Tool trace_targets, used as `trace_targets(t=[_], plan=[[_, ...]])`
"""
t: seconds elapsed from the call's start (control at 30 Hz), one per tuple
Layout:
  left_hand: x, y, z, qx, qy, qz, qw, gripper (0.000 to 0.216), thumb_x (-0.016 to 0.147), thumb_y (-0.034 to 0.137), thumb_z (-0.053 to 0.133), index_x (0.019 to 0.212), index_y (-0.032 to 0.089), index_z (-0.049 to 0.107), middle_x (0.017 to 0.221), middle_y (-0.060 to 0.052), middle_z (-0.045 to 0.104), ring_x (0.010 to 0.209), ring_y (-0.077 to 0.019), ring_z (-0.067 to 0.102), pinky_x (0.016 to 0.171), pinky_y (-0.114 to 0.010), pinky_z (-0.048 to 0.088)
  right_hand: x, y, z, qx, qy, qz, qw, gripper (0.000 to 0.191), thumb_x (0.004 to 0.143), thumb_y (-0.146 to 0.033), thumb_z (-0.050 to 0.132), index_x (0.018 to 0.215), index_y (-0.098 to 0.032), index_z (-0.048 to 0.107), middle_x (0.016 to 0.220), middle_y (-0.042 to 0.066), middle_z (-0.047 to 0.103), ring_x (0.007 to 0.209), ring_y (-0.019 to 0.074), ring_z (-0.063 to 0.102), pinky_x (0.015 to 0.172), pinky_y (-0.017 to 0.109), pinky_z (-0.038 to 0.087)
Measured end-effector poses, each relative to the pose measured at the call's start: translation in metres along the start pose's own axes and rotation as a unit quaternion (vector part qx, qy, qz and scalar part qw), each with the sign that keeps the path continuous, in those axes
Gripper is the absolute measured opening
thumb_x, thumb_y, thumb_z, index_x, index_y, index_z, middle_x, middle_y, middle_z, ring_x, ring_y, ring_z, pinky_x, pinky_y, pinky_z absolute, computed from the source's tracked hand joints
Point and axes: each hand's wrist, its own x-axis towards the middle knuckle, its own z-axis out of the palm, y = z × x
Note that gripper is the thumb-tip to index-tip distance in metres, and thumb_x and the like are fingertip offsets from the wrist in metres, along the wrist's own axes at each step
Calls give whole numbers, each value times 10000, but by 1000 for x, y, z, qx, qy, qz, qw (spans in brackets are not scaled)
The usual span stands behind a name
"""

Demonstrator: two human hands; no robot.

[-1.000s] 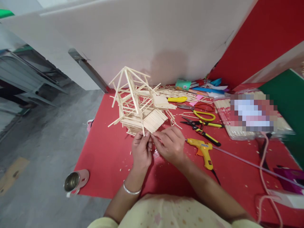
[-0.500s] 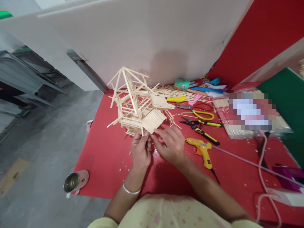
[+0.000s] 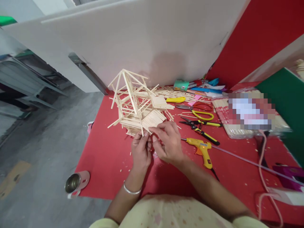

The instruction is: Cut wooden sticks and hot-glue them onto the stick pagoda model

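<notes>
A model house of pale wooden sticks (image 3: 136, 103) stands on the red table (image 3: 104, 158), with a slatted roof panel (image 3: 153, 119) at its near side. My left hand (image 3: 141, 151) pinches a thin upright stick at the model's front corner. My right hand (image 3: 167, 141) is beside it, fingers curled, its fingertips on the near edge of the slatted panel. The two hands almost touch.
A yellow glue gun (image 3: 201, 149) lies right of my right hand, with black-and-yellow pliers (image 3: 199, 130), yellow-handled scissors (image 3: 201, 114) and a yellow cutter (image 3: 175, 100) beyond. Loose sticks and a packet of sticks (image 3: 249, 122) lie at the right. A metal cup (image 3: 73, 183) sits off the table's left corner.
My right hand has lifted and moved slightly toward the slatted panel, fingers now curled onto its edge. My left hand stays on the stick.
</notes>
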Motion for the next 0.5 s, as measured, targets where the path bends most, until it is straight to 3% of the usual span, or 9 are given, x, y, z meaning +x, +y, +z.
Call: trace_targets(t=[0.13,0.5], plan=[[1,-3,-3,3,-2,-2,1000,233,749,270,836,857,197,642,604,65,560,480,-47,496,484,-154,386,12,-2,0,8,-35,-4,999,354,868,-199,559,1199,-210,687,1086,95,619,1022,261,543,897,460,464],[3,-5,-5,17,6,1,1000,247,729,314,853,810,209,644,610,46,582,511,-76,535,484,-184,388,20,0,6,4,-51,-15,999,365,849,-203,545,1178,-218,702,1075,87,611,1016,257,525,910,456,437]])
